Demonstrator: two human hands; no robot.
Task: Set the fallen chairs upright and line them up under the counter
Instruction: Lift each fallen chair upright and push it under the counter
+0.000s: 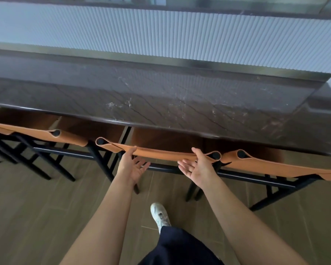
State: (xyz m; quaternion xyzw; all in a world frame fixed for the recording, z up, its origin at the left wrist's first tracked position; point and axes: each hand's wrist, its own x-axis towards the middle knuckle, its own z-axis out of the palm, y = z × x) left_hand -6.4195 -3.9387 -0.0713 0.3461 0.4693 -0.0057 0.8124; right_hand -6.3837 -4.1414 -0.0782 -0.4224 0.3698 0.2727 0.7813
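Three chairs with black frames and tan leather backs stand upright, tucked under the dark stone counter (161,104). The middle chair (161,152) is right in front of me. My left hand (132,165) is palm up with fingers spread, its thumb touching the lower edge of that chair's backrest. My right hand (196,166) is also palm up and spread, its thumb resting near the backrest's right end. Neither hand grips anything. The left chair (46,133) and the right chair (275,166) stand close on either side.
A white ribbed panel (180,35) rises behind the counter. The floor is brown wood-look tile (36,217). My foot in a white shoe (160,215) stands just behind the middle chair's legs.
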